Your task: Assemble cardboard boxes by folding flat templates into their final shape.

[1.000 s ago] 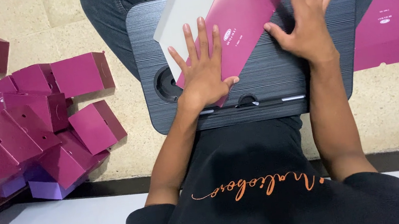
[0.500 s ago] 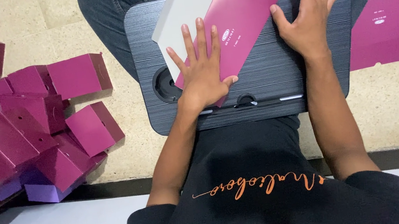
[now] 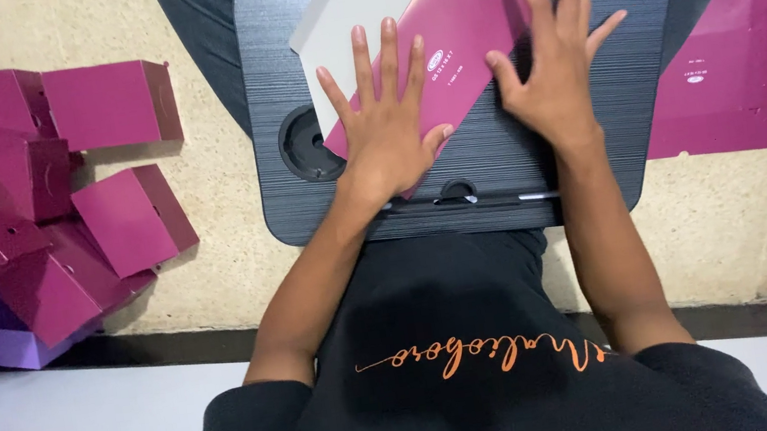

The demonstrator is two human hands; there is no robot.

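While both palms press flat with fingers spread, the left hand (image 3: 386, 125) and right hand (image 3: 553, 71) pin a magenta cardboard sheet (image 3: 466, 19) on the dark lap tray (image 3: 489, 181) at upper centre; folded boxes (image 3: 32, 205) pile at left.

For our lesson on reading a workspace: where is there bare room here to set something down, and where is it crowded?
Bare floor lies between the lap desk and the folded magenta boxes heaped on the left. The desk's near right corner is bare. Crowded: the desk's middle, where the left hand and right hand press the flat magenta carton; flat sheets cover the right.
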